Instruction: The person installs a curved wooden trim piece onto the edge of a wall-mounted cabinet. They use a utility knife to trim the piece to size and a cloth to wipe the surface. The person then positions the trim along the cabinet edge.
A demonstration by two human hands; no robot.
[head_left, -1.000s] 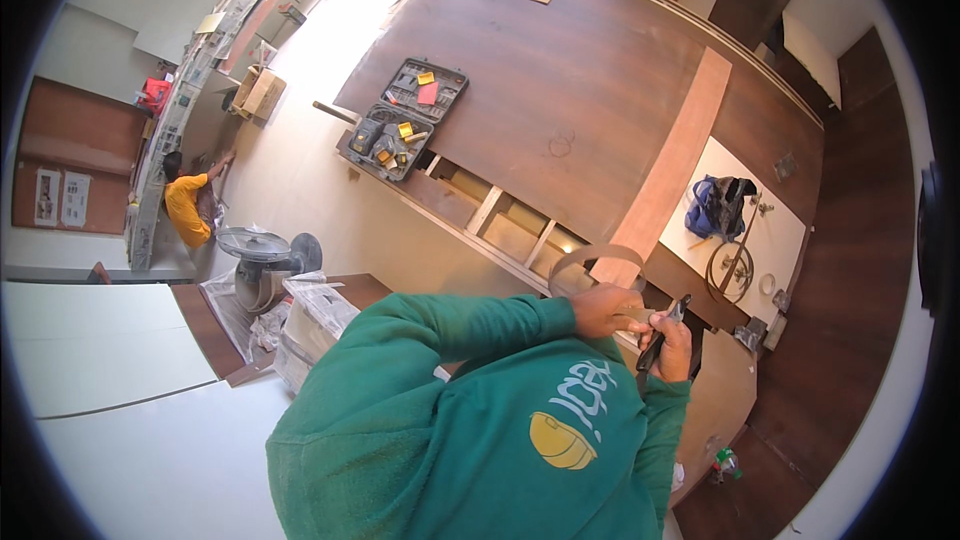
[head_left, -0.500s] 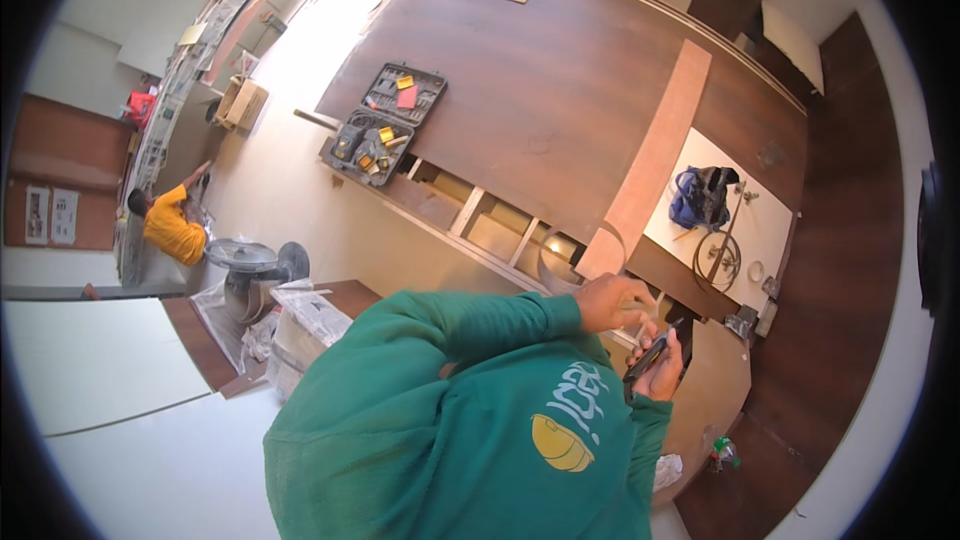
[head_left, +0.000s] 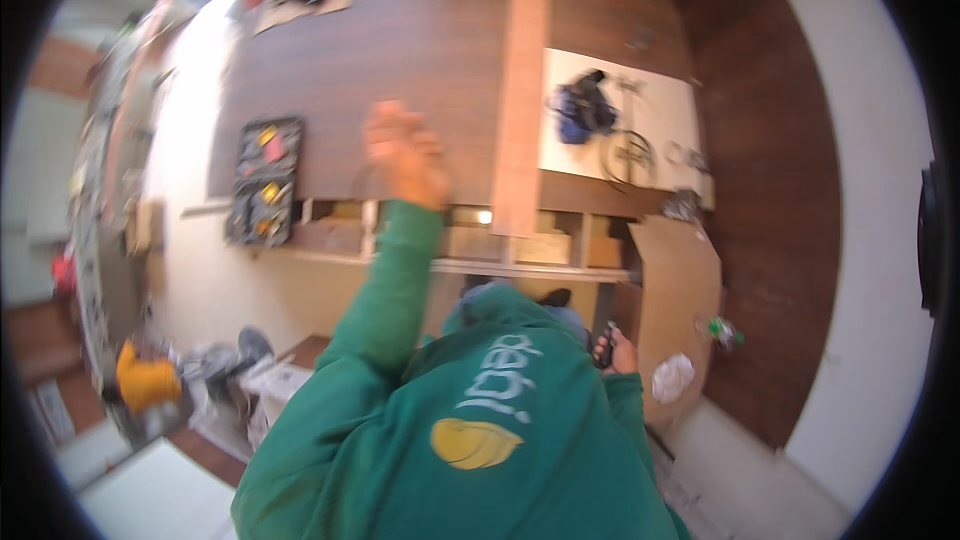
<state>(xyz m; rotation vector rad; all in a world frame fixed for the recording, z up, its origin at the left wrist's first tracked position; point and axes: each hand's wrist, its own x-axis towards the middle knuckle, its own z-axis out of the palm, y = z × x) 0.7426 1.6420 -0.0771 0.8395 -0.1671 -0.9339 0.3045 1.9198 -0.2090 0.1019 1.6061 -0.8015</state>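
Note:
My left hand (head_left: 408, 155) is raised over the brown wooden panel (head_left: 330, 60) on the workbench, its fingers smeared by motion. A faint thin curve shows beside that wrist; what it is, I cannot make out. Low at my right side, my right hand (head_left: 624, 352) is closed round a dark phone (head_left: 607, 345). A long pale reddish board (head_left: 522, 90) lies across the panel, to the right of my left hand. Left of that hand sits an open tool case (head_left: 268, 175) with yellow and red pieces inside.
A white board (head_left: 640, 162) carries a blue and black bag (head_left: 582, 110) and a wheel-like ring (head_left: 628, 157). Open compartments line the bench's near side. Brown cardboard (head_left: 680, 290) stands to the right. Left are a fan (head_left: 225, 365) and a person in yellow (head_left: 148, 377).
The view has turned and shifted. My left hand has moved away from beside the phone, out over the panel. My right hand has lowered to my side with the phone.

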